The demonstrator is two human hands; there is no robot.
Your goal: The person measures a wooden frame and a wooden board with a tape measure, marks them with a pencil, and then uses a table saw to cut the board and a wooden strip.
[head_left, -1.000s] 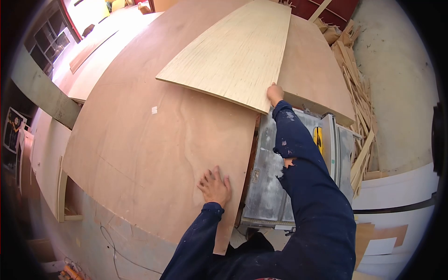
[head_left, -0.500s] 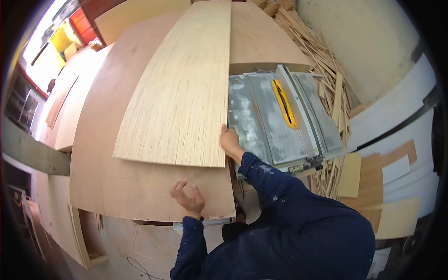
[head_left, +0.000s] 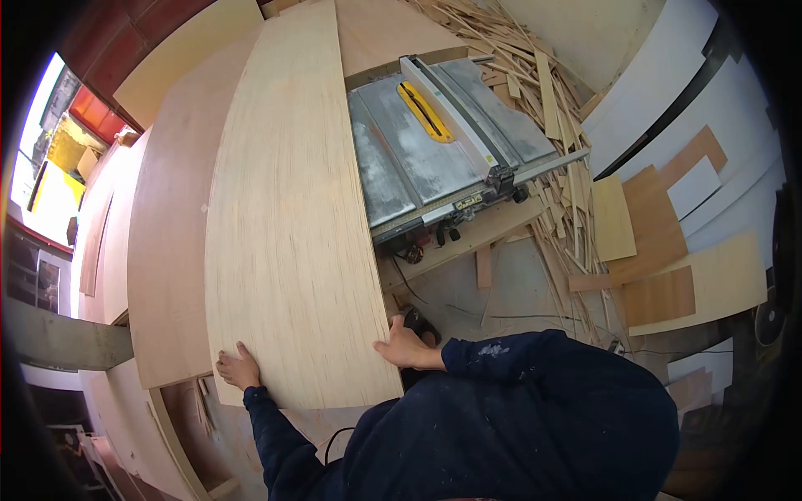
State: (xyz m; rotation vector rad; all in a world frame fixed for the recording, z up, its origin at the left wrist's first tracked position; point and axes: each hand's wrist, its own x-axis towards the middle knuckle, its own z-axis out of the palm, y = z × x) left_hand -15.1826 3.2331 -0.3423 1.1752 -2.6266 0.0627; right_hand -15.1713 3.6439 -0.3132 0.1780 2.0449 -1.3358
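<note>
A long, pale plywood panel [head_left: 292, 225] stretches away from my body, its near end close to my waist. My left hand [head_left: 240, 367] lies over the near left corner, thumb on top and fingers bent at the edge. On the opposite side, my right hand [head_left: 403, 345] grips the right edge, thumb on the upper face and other fingers partly hidden. Under the pale panel lies a wider, pinkish plywood sheet [head_left: 171, 225]. Right of the panel stands a table saw [head_left: 384, 159] with a yellow blade insert [head_left: 424, 113] and a metal fence [head_left: 451, 113].
Wood offcuts [head_left: 547, 100] are heaped behind and right of the saw. Boards and sheet pieces [head_left: 652, 225] lean or lie farther right. A grey beam [head_left: 75, 334] runs along the left. A cable [head_left: 338, 434] curves near my legs.
The pale panel has come toward my body, and its near end now overhangs the lower sheet's front. My left hand has gone from the air onto its left edge. My view has shifted.
</note>
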